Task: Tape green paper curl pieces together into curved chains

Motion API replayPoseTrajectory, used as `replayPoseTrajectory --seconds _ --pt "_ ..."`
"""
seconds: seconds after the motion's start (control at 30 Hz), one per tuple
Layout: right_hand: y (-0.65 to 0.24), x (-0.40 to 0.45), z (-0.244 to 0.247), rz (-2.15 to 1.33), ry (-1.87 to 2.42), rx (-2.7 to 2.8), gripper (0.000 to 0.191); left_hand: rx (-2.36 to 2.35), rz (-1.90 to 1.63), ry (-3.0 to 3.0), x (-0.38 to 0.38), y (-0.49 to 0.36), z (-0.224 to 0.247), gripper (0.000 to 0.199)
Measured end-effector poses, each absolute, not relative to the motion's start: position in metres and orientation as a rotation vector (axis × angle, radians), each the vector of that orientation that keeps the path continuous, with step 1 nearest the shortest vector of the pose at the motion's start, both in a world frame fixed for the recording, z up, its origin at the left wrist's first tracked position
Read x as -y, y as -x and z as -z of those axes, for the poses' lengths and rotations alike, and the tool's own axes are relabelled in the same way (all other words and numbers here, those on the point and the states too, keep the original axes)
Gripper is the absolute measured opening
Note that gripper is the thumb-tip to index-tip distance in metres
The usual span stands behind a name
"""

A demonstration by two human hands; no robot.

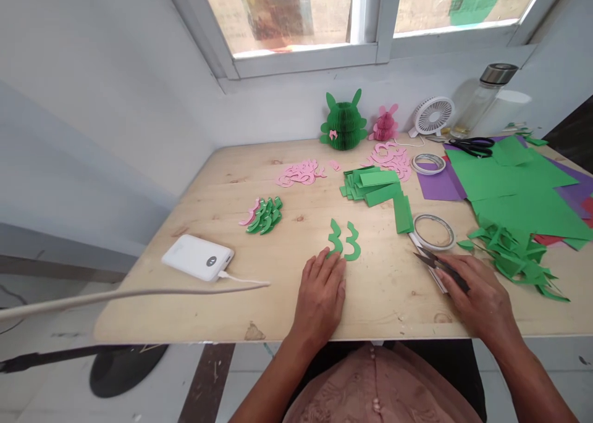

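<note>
Two wavy green paper cutouts lie side by side near the table's middle. My left hand (pixel 319 293) rests flat with its fingertips on the lower end of the left cutout (pixel 335 238); the right cutout (pixel 353 242) lies just beyond the fingers, untouched. Black scissors (pixel 445 268) are in my right hand (pixel 482 290), low over the table, blades pointing left and slightly apart. Under the blades is a thin white and grey tool (pixel 433 272), partly hidden. A tape roll (pixel 434 218) lies just behind the scissors.
Folded green strips (pixel 377 187), pink cutouts (pixel 301 173), and a green and pink pile (pixel 266 215) lie farther back. Green scraps (pixel 519 253) and paper sheets (pixel 514 188) cover the right. A power bank (pixel 197 257) with a cable is left. Paper figures (pixel 344 123), fan (pixel 433 115) and bottle (pixel 482 102) stand behind.
</note>
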State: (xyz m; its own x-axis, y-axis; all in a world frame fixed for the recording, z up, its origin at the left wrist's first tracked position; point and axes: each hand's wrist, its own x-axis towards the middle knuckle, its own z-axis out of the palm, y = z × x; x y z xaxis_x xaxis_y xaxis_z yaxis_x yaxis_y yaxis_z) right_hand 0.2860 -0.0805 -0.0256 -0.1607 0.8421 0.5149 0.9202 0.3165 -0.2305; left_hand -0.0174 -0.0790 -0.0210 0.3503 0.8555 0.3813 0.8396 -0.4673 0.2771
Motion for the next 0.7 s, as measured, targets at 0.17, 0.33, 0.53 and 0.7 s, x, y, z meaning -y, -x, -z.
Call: replayPoseTrajectory --seconds 0.17,0.33,0.53,0.7 --pt "-0.298 0.089 0.02 0.246 1.594 1.992 0.029 -1.62 -0.775 -2.512 0.079 0.018 0.021 0.034" --pt "-0.313 0.096 0.021 0.291 1.633 2.031 0.03 -1.629 -0.803 -2.475 0.08 0.019 0.022 0.034" --pt "-0.324 0.097 0.028 0.377 1.614 2.103 0.031 -1.621 -0.801 -2.454 0.08 0.02 0.022 0.033" --pt "-0.325 0.094 0.03 0.429 1.636 2.144 0.033 -1.605 -0.821 -2.456 0.079 0.02 0.022 0.033"
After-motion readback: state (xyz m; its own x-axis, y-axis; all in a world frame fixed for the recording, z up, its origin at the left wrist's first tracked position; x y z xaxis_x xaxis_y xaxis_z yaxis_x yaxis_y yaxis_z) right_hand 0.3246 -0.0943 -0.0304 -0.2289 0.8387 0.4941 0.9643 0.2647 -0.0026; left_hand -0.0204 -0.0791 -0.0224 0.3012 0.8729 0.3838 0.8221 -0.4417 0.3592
